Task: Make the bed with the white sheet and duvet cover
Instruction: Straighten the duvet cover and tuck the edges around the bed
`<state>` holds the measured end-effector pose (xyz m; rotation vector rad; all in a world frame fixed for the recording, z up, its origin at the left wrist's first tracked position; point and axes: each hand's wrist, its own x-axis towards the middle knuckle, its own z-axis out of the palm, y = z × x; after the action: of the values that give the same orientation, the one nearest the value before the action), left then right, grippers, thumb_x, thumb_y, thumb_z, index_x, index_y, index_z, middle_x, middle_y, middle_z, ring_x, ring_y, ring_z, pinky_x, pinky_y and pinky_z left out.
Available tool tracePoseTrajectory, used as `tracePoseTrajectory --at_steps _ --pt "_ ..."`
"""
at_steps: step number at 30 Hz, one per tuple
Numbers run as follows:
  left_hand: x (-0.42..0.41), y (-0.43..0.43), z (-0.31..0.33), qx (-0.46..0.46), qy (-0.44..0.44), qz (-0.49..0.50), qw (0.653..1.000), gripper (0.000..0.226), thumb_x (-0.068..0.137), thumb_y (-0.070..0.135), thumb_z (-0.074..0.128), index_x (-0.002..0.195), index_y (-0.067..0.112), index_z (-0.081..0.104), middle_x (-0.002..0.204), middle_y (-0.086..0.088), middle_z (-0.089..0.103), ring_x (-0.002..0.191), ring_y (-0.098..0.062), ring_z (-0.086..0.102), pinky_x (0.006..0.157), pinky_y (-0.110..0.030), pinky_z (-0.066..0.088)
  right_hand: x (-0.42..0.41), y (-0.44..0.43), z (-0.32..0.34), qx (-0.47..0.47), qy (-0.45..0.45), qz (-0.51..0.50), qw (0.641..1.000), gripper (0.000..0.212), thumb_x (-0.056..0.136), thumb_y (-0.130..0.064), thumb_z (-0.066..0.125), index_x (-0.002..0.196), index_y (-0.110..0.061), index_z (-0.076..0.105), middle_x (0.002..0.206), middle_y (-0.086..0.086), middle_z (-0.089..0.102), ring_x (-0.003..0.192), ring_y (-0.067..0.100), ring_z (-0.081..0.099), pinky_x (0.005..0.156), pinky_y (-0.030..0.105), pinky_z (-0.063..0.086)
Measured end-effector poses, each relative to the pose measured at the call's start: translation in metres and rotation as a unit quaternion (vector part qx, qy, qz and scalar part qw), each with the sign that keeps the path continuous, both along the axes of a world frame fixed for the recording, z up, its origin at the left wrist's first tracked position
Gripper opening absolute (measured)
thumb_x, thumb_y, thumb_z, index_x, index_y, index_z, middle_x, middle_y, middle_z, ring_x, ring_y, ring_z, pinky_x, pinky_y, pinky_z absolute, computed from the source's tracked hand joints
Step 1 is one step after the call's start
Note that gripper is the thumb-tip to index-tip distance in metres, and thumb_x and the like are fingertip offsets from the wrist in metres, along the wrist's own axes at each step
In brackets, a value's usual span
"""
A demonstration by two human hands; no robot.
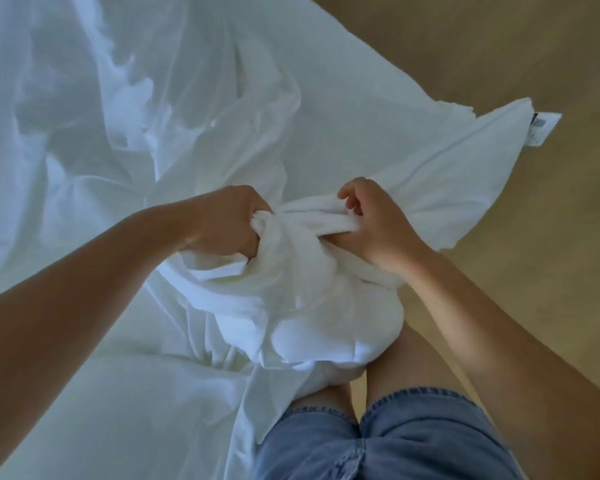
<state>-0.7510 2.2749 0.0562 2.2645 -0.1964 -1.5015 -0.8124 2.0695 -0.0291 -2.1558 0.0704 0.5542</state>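
Left hand [229, 223]: fingers clenched on bunched duvet cover [309, 275] | right hand [374, 226]: fingers curled into same bunch | step: probably gathering; hold grips firm, feed fabric evenly.

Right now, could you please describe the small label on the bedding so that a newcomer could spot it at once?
Start at the tan floor right of the white bedding. One pointed corner of the cloth juts out over it, and the label hangs from its tip. It alone is a small flat rectangle with grey print.
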Motion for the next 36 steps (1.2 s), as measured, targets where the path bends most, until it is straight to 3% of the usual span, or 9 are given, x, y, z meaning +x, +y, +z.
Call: tracePoseTrajectory --at_steps 3,5,9,12,16,20,26,32,36 --pt "0.011 -0.003 0.008 0.033 0.075 -0.043 0.996 0.034 0.05 0.012 0.065 0.082 0.0 0.067 0.07 -0.009 0.064 0.064 -0.022 0.058 0.063 -0.035 0.048 0.018 -0.058 -0.029 -0.247 0.045 0.231 0.94 0.086 0.067 -0.058 0.073 0.139 -0.027 0.036 0.148 -0.003 0.031 0.14 0.02 0.018 0.113 0.044 0.009" --pt "0.017 -0.012 0.011 0.055 0.088 -0.072 0.992 0.018 0.06 0.007 0.068 0.078 0.002 0.067 0.068 -0.008 0.064 0.063 -0.023 0.058 0.062 -0.034 0.047 0.028 -0.077 -0.036 -0.313 0.044 0.216 0.924 0.066 0.079 -0.057 0.061 0.133 -0.024 0.042 0.142 0.0 0.042 0.139 0.021 0.025 0.113 0.053 -0.004" --pt "0.023 -0.044 0.025 0.061 0.012 -0.11 0.992 0.01 0.067 0.008 0.066 0.07 0.017 0.066 0.069 0.001 0.065 0.07 -0.023 0.064 0.064 -0.032 0.05 0.023 -0.054 -0.014 -0.131 -0.037 0.08 0.987 0.013 0.094 -0.026 0.052 0.09 -0.017 0.061 0.096 0.008 0.067 0.1 0.028 0.059 0.098 0.039 0.027" --pt "0.031 -0.054 0.042 0.05 -0.082 -0.102 0.99 0.037 0.067 0.002 0.067 0.088 0.032 0.058 0.097 0.008 0.061 0.088 -0.014 0.059 0.073 -0.029 0.05 0.009 -0.029 0.036 0.059 -0.109 0.07 0.99 0.048 0.081 0.004 0.059 0.056 -0.024 0.028 0.052 0.003 0.036 0.055 0.021 0.044 0.057 0.031 0.027" --pt "0.031 -0.053 0.094 -0.101 -0.151 -0.015 0.983 0.056 0.059 -0.003 0.064 0.087 0.044 0.06 0.121 0.021 0.054 0.096 0.017 0.051 0.074 -0.004 0.042 0.015 -0.023 0.117 0.155 -0.192 0.139 0.959 0.05 0.069 0.003 0.052 0.059 -0.029 0.014 0.051 -0.008 0.019 0.048 0.006 0.02 0.048 0.021 0.014" --pt "0.026 -0.051 0.138 -0.117 -0.051 -0.054 0.99 0.029 0.055 0.008 0.06 0.068 0.032 0.072 0.095 0.011 0.071 0.086 -0.006 0.067 0.074 -0.025 0.054 0.008 -0.001 0.156 0.263 -0.161 0.135 0.942 0.05 0.067 -0.002 0.054 0.052 -0.033 0.018 0.044 -0.013 0.021 0.041 0.006 0.027 0.044 0.013 0.016" --pt "0.007 -0.058 0.1 0.265 -0.003 -0.21 0.941 0.01 0.089 0.012 0.047 0.082 0.015 0.054 0.081 0.003 0.051 0.069 -0.013 0.048 0.05 -0.017 0.035 -0.051 0.06 0.115 0.178 -0.142 0.107 0.968 0.055 0.077 -0.009 0.066 0.05 -0.022 0.02 0.044 -0.005 0.027 0.047 0.022 0.035 0.052 0.03 0.021" --pt "0.015 -0.049 0.085 0.0 -0.198 0.131 0.971 0.02 0.059 0.0 0.055 0.057 0.02 0.059 0.052 0.011 0.054 0.048 -0.003 0.052 0.04 -0.01 0.038 -0.074 0.067 0.079 0.179 -0.162 0.157 0.958 0.045 0.07 -0.003 0.059 0.057 -0.023 0.022 0.051 -0.006 0.027 0.05 0.021 0.036 0.049 0.03 0.027" --pt "-0.003 -0.041 0.051 0.055 -0.167 0.05 0.983 0.033 0.072 -0.002 0.054 0.086 0.025 0.065 0.077 0.012 0.061 0.076 -0.008 0.058 0.06 -0.015 0.044 -0.04 0.037 0.059 0.101 -0.184 0.046 0.977 0.024 0.071 -0.012 0.066 0.059 -0.011 0.046 0.05 -0.003 0.041 0.052 0.026 0.044 0.053 0.031 0.028"
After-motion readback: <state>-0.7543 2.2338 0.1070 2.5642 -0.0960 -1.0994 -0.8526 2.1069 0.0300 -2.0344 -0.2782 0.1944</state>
